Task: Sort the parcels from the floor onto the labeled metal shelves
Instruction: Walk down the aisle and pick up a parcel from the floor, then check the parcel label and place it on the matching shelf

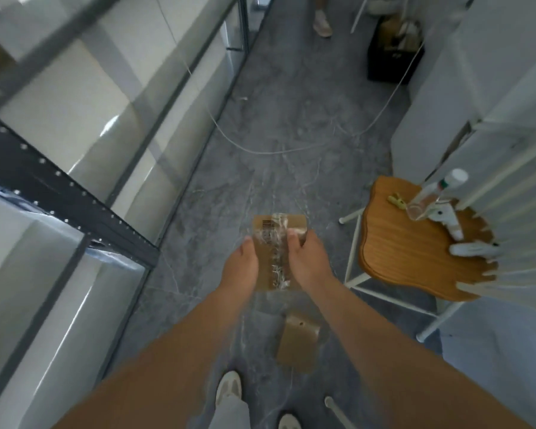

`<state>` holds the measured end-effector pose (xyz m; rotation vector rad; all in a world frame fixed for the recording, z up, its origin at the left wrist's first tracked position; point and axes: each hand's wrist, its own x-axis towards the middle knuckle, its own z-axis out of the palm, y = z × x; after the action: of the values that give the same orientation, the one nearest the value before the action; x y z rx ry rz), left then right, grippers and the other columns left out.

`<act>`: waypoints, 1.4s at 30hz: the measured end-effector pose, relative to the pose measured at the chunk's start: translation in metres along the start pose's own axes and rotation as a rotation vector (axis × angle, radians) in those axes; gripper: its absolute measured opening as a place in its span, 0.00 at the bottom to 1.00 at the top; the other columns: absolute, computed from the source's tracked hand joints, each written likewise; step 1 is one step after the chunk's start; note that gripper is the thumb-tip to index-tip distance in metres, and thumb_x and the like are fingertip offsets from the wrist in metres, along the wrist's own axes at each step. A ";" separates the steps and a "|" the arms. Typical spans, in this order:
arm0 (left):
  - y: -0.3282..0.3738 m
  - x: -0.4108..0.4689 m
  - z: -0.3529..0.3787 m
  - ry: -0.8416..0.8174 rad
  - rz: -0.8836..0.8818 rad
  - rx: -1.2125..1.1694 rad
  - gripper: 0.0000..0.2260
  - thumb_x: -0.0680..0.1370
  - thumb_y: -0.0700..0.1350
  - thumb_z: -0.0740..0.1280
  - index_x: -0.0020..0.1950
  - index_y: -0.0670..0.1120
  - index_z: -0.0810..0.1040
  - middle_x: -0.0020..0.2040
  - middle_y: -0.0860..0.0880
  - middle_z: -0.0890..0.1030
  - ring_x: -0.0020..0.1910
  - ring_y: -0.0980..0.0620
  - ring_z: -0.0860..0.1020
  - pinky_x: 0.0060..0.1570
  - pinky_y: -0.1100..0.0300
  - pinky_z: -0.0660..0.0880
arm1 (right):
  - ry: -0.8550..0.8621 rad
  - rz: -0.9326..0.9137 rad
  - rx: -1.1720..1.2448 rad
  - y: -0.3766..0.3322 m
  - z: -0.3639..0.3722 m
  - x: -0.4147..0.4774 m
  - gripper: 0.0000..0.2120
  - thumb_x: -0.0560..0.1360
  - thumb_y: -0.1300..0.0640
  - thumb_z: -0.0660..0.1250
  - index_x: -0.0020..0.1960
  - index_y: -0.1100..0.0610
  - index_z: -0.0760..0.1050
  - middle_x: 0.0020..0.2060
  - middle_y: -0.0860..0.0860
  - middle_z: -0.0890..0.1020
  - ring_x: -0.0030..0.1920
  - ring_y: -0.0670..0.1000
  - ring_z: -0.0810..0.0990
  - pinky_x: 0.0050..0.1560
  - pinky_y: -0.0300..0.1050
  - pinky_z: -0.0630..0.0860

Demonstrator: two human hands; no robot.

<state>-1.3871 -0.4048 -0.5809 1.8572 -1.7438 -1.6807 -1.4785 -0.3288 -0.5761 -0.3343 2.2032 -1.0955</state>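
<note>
A small brown cardboard parcel (271, 243) with clear tape and a barcode is held in front of me above the grey floor. My left hand (240, 267) grips its left edge and my right hand (307, 258) grips its right edge near the top. A second brown parcel (297, 343) lies on the floor below my arms, just ahead of my shoes. The metal shelf unit (59, 193) with a dark perforated beam stands to my left, holding large white boxes.
A wooden stool (409, 258) with white legs stands at right, carrying a bottle, a yellow clip and white items. A white cable (245, 147) crosses the floor. A black crate (393, 54) and another person's foot (322, 24) are far ahead.
</note>
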 end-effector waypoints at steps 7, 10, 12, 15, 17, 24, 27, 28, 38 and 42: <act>0.070 -0.067 -0.107 0.124 0.313 0.040 0.20 0.86 0.50 0.53 0.59 0.41 0.81 0.52 0.44 0.81 0.44 0.51 0.77 0.45 0.56 0.73 | -0.042 -0.226 0.043 -0.114 -0.029 -0.064 0.16 0.84 0.50 0.54 0.65 0.56 0.71 0.52 0.51 0.76 0.49 0.50 0.73 0.49 0.42 0.66; 0.073 -0.108 -0.153 0.181 0.431 -0.043 0.16 0.81 0.44 0.62 0.67 0.49 0.81 0.61 0.49 0.83 0.57 0.49 0.81 0.59 0.55 0.78 | -0.091 -0.299 0.011 -0.158 -0.026 -0.093 0.17 0.85 0.51 0.53 0.67 0.59 0.72 0.58 0.56 0.78 0.53 0.54 0.76 0.51 0.43 0.68; 0.066 -0.140 -0.181 0.250 0.492 -0.095 0.16 0.82 0.41 0.64 0.68 0.55 0.78 0.58 0.54 0.81 0.52 0.55 0.81 0.56 0.63 0.79 | -0.142 -0.355 -0.034 -0.186 -0.018 -0.115 0.18 0.85 0.53 0.51 0.68 0.60 0.71 0.63 0.58 0.77 0.62 0.58 0.76 0.57 0.46 0.69; 0.048 -0.175 -0.220 0.402 0.571 -0.200 0.15 0.83 0.42 0.64 0.66 0.59 0.76 0.55 0.51 0.82 0.48 0.52 0.82 0.57 0.47 0.81 | -0.236 -0.497 -0.070 -0.222 -0.003 -0.154 0.16 0.85 0.56 0.51 0.64 0.59 0.73 0.56 0.54 0.78 0.58 0.54 0.75 0.52 0.42 0.67; 0.033 -0.188 -0.246 0.451 0.564 -0.225 0.13 0.83 0.48 0.64 0.66 0.60 0.78 0.61 0.49 0.81 0.55 0.48 0.82 0.59 0.43 0.79 | -0.292 -0.571 -0.080 -0.243 0.007 -0.182 0.12 0.85 0.57 0.51 0.59 0.58 0.72 0.48 0.50 0.75 0.52 0.52 0.74 0.46 0.42 0.67; 0.003 -0.268 -0.334 0.644 0.588 -0.370 0.16 0.84 0.49 0.63 0.72 0.58 0.75 0.70 0.51 0.73 0.68 0.53 0.73 0.64 0.65 0.72 | -0.421 -0.737 -0.114 -0.302 0.049 -0.288 0.15 0.85 0.54 0.50 0.62 0.58 0.72 0.55 0.55 0.77 0.52 0.52 0.73 0.51 0.44 0.67; -0.026 -0.301 -0.363 0.685 0.576 -0.529 0.17 0.83 0.47 0.65 0.72 0.57 0.75 0.66 0.53 0.77 0.61 0.57 0.78 0.48 0.80 0.71 | -0.498 -0.822 -0.121 -0.319 0.073 -0.339 0.15 0.85 0.53 0.52 0.65 0.56 0.72 0.59 0.54 0.78 0.57 0.54 0.76 0.58 0.47 0.71; -0.036 -0.313 -0.372 0.690 0.571 -0.599 0.18 0.83 0.47 0.65 0.72 0.56 0.75 0.65 0.54 0.79 0.59 0.61 0.79 0.46 0.79 0.72 | -0.537 -0.823 -0.121 -0.322 0.082 -0.356 0.15 0.85 0.51 0.53 0.66 0.55 0.72 0.59 0.54 0.78 0.59 0.55 0.76 0.61 0.49 0.72; -0.125 -0.423 -0.484 0.770 0.611 -0.761 0.20 0.82 0.45 0.66 0.74 0.52 0.74 0.65 0.52 0.81 0.55 0.65 0.80 0.46 0.71 0.78 | -0.884 -0.688 0.001 -0.335 0.168 -0.509 0.18 0.81 0.44 0.61 0.66 0.53 0.69 0.59 0.53 0.77 0.56 0.54 0.76 0.54 0.50 0.74; -0.152 -0.449 -0.514 0.829 0.572 -0.843 0.28 0.81 0.45 0.68 0.80 0.54 0.63 0.69 0.48 0.77 0.62 0.53 0.78 0.61 0.57 0.75 | -0.923 -0.707 0.011 -0.341 0.189 -0.560 0.17 0.80 0.45 0.63 0.64 0.54 0.72 0.59 0.54 0.79 0.56 0.55 0.77 0.55 0.52 0.76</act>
<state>-0.8041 -0.3131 -0.2060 1.1956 -0.8691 -0.9423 -0.9502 -0.3859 -0.1488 -1.3732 1.2494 -0.9827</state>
